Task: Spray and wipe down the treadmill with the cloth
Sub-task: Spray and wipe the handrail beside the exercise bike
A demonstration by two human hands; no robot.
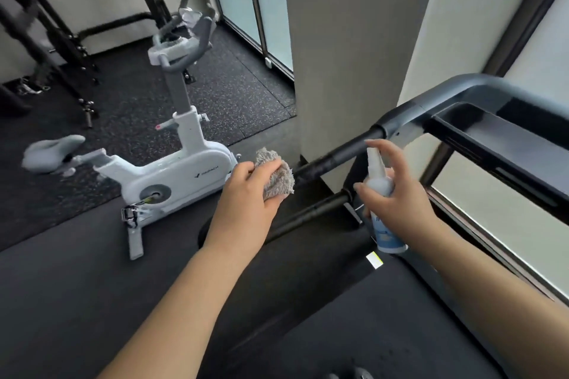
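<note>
Both hands loaded at the treadmill's left handrail: cloth in left, spray bottle in right.

Head view: left hand (249, 191) grip closed around a bunched grey fluffy cloth (277, 175), fingers wrapped over it, palm down, forearm reaching forward from lower left; cloth sits just short of the near end of the black handrail (335, 157), contact not clear. Right hand (397, 194) grip closed on a white spray bottle (381, 194) with blue label, bottle roughly upright, index finger raised over the nozzle top, thumb on the bottle's left side, forearm coming in from lower right. Bottle is held above the treadmill (480, 95) deck, beside a lower black bar. White exercise bike (172, 175) stands on the floor to the left, well apart.
</note>
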